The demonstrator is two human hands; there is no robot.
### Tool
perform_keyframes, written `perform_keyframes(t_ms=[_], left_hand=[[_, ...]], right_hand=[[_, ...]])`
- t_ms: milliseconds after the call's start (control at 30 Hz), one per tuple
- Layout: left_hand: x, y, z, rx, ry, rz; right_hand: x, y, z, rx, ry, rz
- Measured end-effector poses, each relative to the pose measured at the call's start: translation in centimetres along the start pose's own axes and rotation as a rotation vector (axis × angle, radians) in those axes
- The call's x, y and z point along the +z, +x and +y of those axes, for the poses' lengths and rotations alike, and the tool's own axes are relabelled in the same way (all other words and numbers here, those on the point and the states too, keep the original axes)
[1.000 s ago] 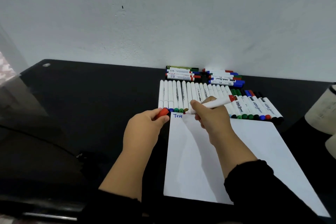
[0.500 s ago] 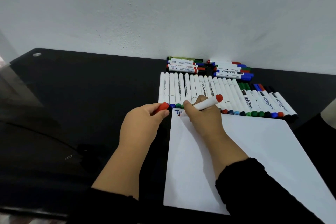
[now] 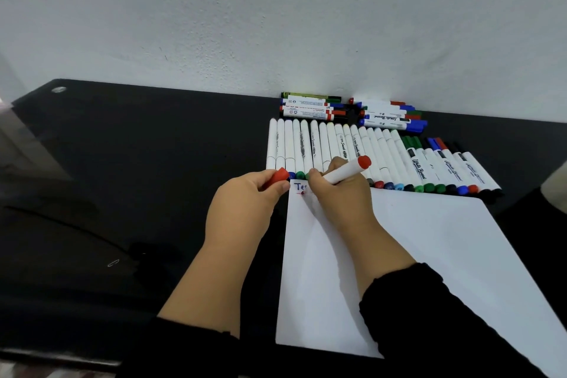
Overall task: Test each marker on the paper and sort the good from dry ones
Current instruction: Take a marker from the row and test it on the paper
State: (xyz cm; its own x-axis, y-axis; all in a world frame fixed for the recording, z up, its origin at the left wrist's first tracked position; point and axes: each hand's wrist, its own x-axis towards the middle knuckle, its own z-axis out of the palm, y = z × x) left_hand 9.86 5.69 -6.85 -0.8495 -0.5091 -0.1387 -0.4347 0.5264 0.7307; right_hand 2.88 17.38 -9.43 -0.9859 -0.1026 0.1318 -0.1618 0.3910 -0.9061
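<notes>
A person in black sleeves leans over a sheet of white paper lying on a black table, part-way into testing a red marker.

The right hand grips the red marker in a writing hold, fingers curled round the white barrel, its red end cap pointing up and away to the right. The tip, hidden under the fingers, sits at the paper's far-left corner, where a faint red smear shows just below blue lettering. The left hand rests off the paper's left edge, thumb and fingers pinching the pulled-off red cap.

Beyond the hands, a row of markers lies side by side, caps toward the paper's far edge. Farther back, against the white wall, 2 small stacks of markers lie crosswise.

Several risks appear likely. The heel of the writing hand lies over the paper beside the fresh red mark and could smudge it, and the new stroke sits so close to the blue lettering that a weak line might be misjudged. The knuckles sit just beside the row, so a sweep could roll the round barrels and mix tested with untested. Nothing visibly labels the 2 stacks, so it cannot be told which holds good markers, and a sorted marker could land wrong. The loose cap could be swapped or dropped.
</notes>
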Motion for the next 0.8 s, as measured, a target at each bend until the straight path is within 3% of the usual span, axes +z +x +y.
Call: perform_keyframes(t_ms=[233, 800], left_hand=[[-0.18, 0.02, -0.25, 0.009, -0.007, -0.006], [-0.24, -0.14, -0.33, -0.012, 0.000, -0.038]], right_hand=[[0.09, -0.15, -0.03, -0.003, -0.006, -0.051], [0.01, -0.08, 0.36, -0.010, 0.011, 0.022]])
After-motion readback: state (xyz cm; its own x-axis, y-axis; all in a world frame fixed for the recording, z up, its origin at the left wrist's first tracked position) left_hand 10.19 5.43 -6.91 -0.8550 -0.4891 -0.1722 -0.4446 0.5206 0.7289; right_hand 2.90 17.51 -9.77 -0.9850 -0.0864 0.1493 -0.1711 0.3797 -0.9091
